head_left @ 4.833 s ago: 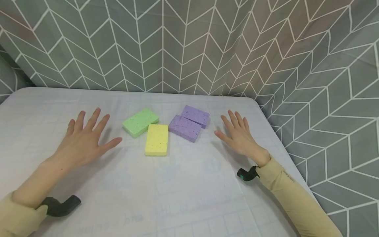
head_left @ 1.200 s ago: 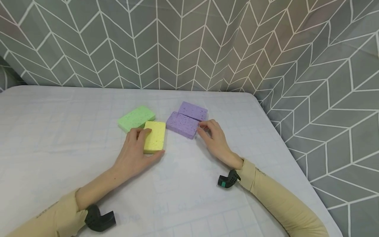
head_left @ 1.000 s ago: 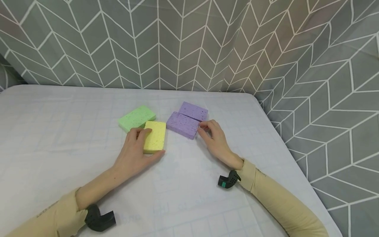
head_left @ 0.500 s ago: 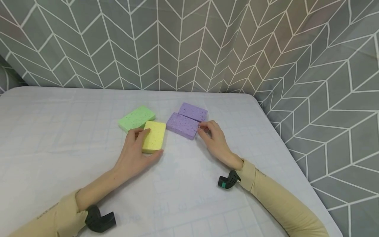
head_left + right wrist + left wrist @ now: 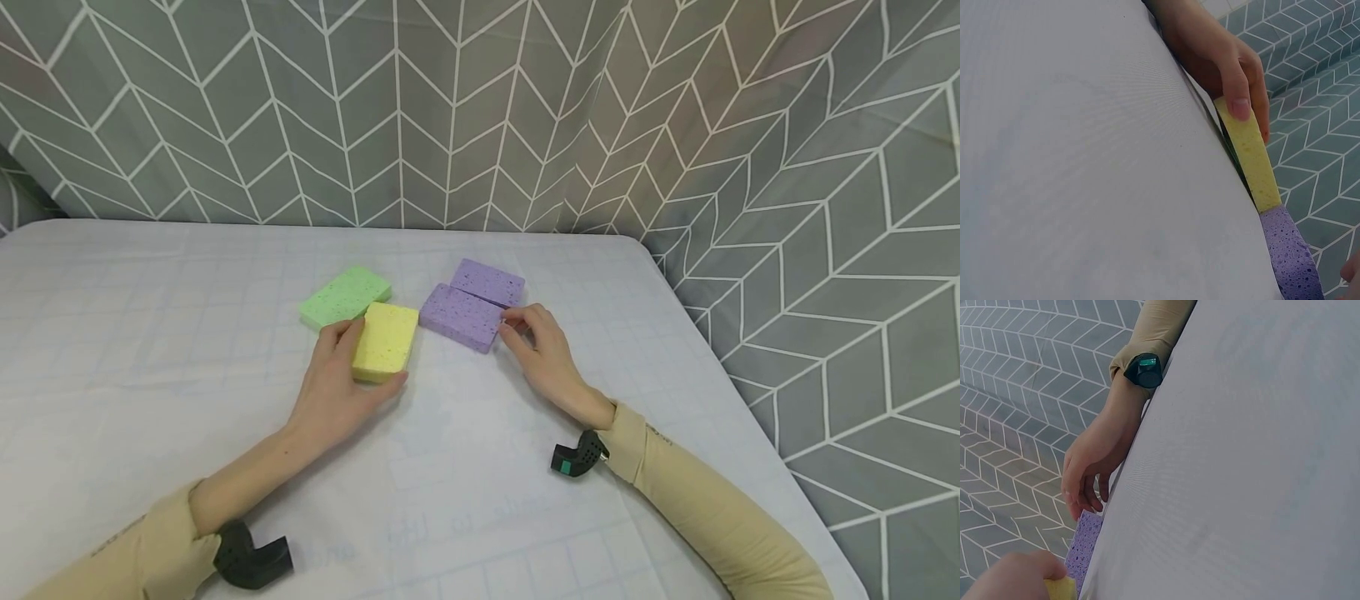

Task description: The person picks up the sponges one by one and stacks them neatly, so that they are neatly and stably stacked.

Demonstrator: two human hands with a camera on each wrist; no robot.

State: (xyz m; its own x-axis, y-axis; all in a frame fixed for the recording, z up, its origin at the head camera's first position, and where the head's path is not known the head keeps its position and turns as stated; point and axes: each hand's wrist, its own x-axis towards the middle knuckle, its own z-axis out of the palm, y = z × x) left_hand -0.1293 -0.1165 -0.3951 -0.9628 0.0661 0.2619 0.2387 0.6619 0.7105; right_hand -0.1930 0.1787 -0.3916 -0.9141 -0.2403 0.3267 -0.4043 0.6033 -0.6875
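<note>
My left hand [image 5: 337, 387] grips the yellow sponge [image 5: 386, 337] at its near left part, thumb along the near edge and fingers at the left side. In the right wrist view the left thumb presses the end of this sponge [image 5: 1250, 159], and a thin gap shows under that end. Behind it lies the green sponge [image 5: 345, 296], partly overlapped by the yellow one. Loosely curled, my right hand [image 5: 543, 354] has its fingertips right at the right end of the front purple sponge [image 5: 461, 317]. A second purple sponge [image 5: 491, 282] lies flat against its far side.
A white cloth [image 5: 465, 467] with faint printing covers the table. Grey patterned curtains [image 5: 420, 117] hang behind the table and along its right side. Black wrist cameras [image 5: 251, 554] sit below both sleeves.
Both hands came in from the sides to the sponges. Over the last half second the left hand has shifted the yellow sponge slightly left and tilted it; the right hand has stayed in place.
</note>
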